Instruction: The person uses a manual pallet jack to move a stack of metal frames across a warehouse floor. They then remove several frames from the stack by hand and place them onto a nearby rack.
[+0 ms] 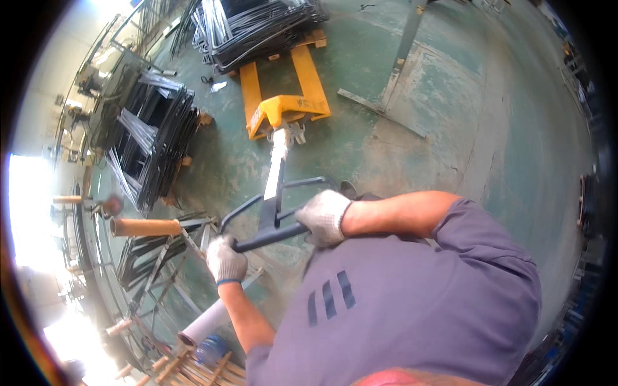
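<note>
Grey-gloved left hand point(225, 260) and right hand point(324, 217), arms bent, each grip holding the pallet-jack handle point(273, 235).

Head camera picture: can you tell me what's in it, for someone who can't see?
Two gloved hands, left and right, grip the dark handle of a yellow pallet jack on a green floor. Its forks sit under stacked metal frames.

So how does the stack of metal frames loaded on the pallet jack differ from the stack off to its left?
The loaded stack lies flat on a wooden pallet over the yellow pallet jack; the left stack sits on its own pallet on the floor, with no jack under it. The loaded frames lie in an even pile; the left ones look tilted and fanned out. Both are dark metal frames.
</note>
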Demonstrator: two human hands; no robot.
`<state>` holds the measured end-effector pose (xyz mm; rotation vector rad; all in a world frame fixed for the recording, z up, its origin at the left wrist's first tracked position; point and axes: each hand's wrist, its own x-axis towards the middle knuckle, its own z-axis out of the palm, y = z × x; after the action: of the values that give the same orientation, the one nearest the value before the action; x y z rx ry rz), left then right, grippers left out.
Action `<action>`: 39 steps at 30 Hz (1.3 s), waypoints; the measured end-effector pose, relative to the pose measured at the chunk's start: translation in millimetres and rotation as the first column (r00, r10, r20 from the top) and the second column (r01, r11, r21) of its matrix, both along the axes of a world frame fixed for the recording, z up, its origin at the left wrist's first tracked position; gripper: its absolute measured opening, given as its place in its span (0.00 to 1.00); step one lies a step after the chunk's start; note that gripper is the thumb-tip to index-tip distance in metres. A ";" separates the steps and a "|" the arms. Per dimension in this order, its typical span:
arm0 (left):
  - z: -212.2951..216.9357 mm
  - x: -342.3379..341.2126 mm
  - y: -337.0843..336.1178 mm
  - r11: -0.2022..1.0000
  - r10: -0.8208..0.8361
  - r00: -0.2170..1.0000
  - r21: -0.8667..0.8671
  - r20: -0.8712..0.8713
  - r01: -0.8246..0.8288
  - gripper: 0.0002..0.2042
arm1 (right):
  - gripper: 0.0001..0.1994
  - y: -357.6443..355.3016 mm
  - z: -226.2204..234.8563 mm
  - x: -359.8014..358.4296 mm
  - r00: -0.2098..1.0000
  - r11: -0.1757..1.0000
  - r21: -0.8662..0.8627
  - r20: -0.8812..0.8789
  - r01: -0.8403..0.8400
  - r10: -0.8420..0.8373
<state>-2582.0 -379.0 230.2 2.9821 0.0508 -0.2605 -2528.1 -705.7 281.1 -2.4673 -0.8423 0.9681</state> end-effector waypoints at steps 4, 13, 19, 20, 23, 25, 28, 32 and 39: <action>28.7 -55.3 -3.3 0.990 -0.103 0.978 0.079 -0.179 0.118 0.09 | 0.16 6.4 3.2 -66.0 1.000 0.999 0.024 0.012 0.021 -0.021; 105.5 -164.7 -97.8 0.949 -0.176 0.886 0.165 -0.428 0.268 0.14 | 0.09 -85.1 43.3 -186.6 0.961 0.988 0.151 0.274 -0.004 -0.038; 107.5 -205.2 -251.2 0.932 -0.360 0.683 -0.283 -0.635 0.228 0.12 | 0.17 -228.9 0.3 -306.3 0.547 0.642 0.766 0.523 0.035 -0.654; 97.1 -208.9 -278.2 0.939 -0.332 0.617 -0.314 -0.713 0.142 0.10 | 0.19 -262.2 -11.0 -323.0 0.473 0.590 0.805 0.494 0.069 -0.730; 131.2 -266.1 -352.5 0.808 -0.456 0.494 -0.577 -0.740 -0.118 0.05 | 0.21 -324.6 12.4 -409.7 0.239 0.399 0.882 0.344 0.251 -0.908; 142.6 -304.0 -415.8 0.781 -0.494 0.555 -0.622 -0.669 -0.055 0.04 | 0.21 -380.1 26.9 -461.6 0.241 0.305 0.802 0.206 0.514 -0.948; 113.5 -334.6 -505.5 0.719 -0.491 0.626 -0.688 -0.606 -0.102 0.05 | 0.22 -467.2 31.5 -519.8 0.158 0.175 0.699 0.089 0.694 -0.983; 92.3 -353.2 -624.7 0.440 -0.753 0.303 -0.789 -0.585 -0.429 0.14 | 0.22 -546.1 36.6 -636.3 0.024 0.032 0.549 0.022 0.836 -0.999; 84.0 -472.9 -858.5 0.159 -0.556 0.513 -0.689 -0.654 -0.707 0.09 | 0.17 -706.2 -16.4 -812.7 -0.170 -0.099 0.407 0.142 0.908 -0.975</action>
<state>-3054.9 -1237.5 314.1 1.0955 0.1216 -1.2177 -3340.8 -1411.8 264.8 -2.1297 0.9915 -0.2992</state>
